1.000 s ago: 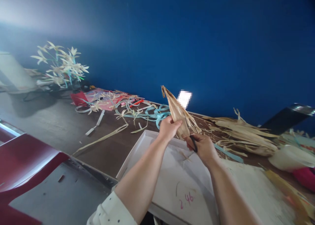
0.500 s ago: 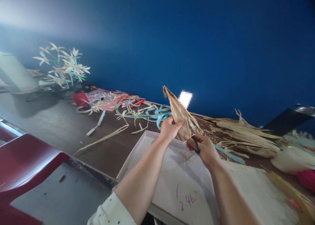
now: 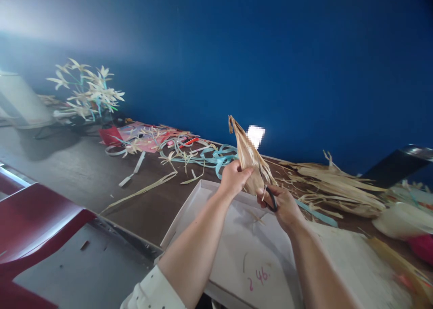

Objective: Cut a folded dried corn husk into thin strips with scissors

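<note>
My left hand (image 3: pixel 235 179) is closed on a dried corn husk (image 3: pixel 246 153), thumb laid across its front. The husk is tan, wide near the fingers and narrowing to a curled tip at the top. In my right hand (image 3: pixel 282 205) is a pair of scissors (image 3: pixel 271 198) with black handles, its blades pointing up along the husk's right side. How far the blades are apart cannot be made out. Both hands are above a shallow white box lid (image 3: pixel 189 209) with a few husk scraps (image 3: pixel 256 217) in it and pink handwritten numbers.
A pile of dried husks (image 3: pixel 341 185) lies at the right, beside a white bowl (image 3: pixel 395 221). Light blue ribbon (image 3: pixel 216 158) and pink paper (image 3: pixel 145 137) lie along the blue wall (image 3: pixel 203 65). Husk flowers (image 3: pixel 91 90) stand at the left. A dark red chair (image 3: pixel 43 219) is near the table edge.
The husk has shifted slightly right and turned more upright. My right hand and the scissors have tilted a little, with more of the handle loop showing.
</note>
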Demonstrator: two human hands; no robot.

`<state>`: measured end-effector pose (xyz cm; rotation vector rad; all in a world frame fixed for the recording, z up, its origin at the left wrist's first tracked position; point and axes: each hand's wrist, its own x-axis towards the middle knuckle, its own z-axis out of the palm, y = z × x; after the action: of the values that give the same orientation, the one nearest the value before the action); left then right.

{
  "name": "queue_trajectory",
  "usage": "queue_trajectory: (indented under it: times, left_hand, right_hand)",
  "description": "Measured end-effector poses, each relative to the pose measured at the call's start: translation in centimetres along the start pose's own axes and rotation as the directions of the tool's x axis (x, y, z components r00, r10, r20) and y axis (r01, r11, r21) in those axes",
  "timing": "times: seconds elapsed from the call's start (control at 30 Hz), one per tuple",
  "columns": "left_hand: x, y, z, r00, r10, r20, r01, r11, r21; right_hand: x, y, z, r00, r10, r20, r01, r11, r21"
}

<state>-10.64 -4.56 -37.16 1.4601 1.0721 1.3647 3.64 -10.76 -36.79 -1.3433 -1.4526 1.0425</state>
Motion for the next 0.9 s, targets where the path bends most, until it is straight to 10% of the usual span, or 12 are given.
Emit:
queue_trajectory:
  times: [0.9]
  left_hand:
    - [-0.4,0.6,0.2,0.998,-0.052,0.023,0.052,0.999,-0.001]
  right_hand:
    - [0.3,0.8,-0.1,0.995,-0.073,-0.070,0.063,0.989,-0.138]
